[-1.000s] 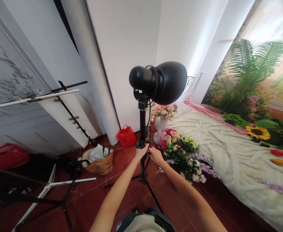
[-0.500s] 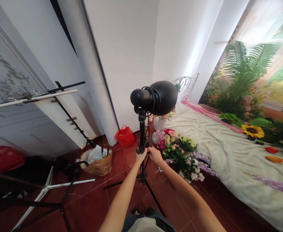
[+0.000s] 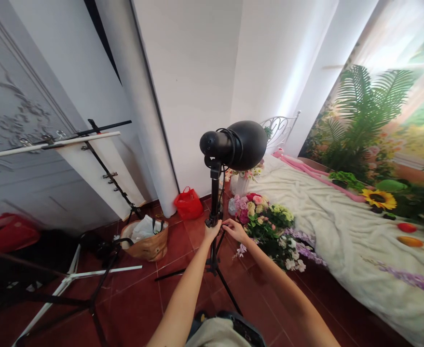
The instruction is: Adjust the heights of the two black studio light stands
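A black studio light (image 3: 246, 144) with its cable looped around the body tops a black light stand (image 3: 215, 195), in the middle of the head view. My left hand (image 3: 212, 232) is closed around the stand's pole, just below a black clamp collar (image 3: 212, 221). To its right, the fingers of my right hand (image 3: 236, 231) are pinched at the side of that collar, on what looks like its tightening knob. The knob is mostly hidden by the fingers. Below my hands, the stand's legs spread over the red tiled floor.
Artificial flowers (image 3: 260, 214) lie close by on the right, beside a bed with a cream blanket (image 3: 327, 236). A red bag (image 3: 189, 203) and a woven basket (image 3: 150, 246) stand on the floor. Left are a white-legged stand (image 3: 65, 284) and a clamped backdrop bar (image 3: 52, 143).
My right hand has turned slightly at the collar, its knuckles a little more raised. My left hand keeps its hold on the pole. The whole view has shifted slightly.
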A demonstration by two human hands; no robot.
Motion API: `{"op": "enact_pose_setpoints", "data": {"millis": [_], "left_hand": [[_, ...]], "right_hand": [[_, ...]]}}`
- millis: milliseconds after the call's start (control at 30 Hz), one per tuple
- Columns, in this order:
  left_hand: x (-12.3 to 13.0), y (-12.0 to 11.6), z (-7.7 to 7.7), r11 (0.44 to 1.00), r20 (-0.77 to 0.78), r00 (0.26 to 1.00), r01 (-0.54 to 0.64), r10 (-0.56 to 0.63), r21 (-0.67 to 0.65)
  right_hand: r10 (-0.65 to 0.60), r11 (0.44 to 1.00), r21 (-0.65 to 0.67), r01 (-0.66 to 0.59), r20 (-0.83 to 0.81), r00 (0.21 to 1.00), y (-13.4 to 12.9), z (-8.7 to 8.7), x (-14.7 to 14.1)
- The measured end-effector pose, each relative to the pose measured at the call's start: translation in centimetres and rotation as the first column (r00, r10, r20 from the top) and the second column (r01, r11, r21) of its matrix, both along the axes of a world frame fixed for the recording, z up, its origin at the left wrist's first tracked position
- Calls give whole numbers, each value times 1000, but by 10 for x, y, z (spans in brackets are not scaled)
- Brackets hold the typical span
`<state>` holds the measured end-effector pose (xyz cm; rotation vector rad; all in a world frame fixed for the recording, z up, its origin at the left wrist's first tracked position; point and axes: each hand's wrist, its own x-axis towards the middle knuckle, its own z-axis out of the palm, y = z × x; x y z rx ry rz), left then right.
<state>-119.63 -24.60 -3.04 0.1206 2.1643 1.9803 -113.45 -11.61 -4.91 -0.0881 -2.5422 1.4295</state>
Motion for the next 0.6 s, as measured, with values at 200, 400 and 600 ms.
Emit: {"op": "enact_pose_setpoints", "data": {"millis": [200, 400, 600], "left_hand": [[0, 2, -3, 1000, -25, 1000, -9, 9, -2], [4, 0, 4, 1000, -7, 1000, -18, 18, -14], [3, 1, 2, 1000, -2, 1000, -8, 8, 2]], "right_hand": [[-72, 958, -285, 34, -125, 990, -7, -13, -5], [-246, 857, -479, 188, -61, 967, -24, -26, -15], [-266, 914, -324, 246, -21, 964, -29, -29, -17]]}}
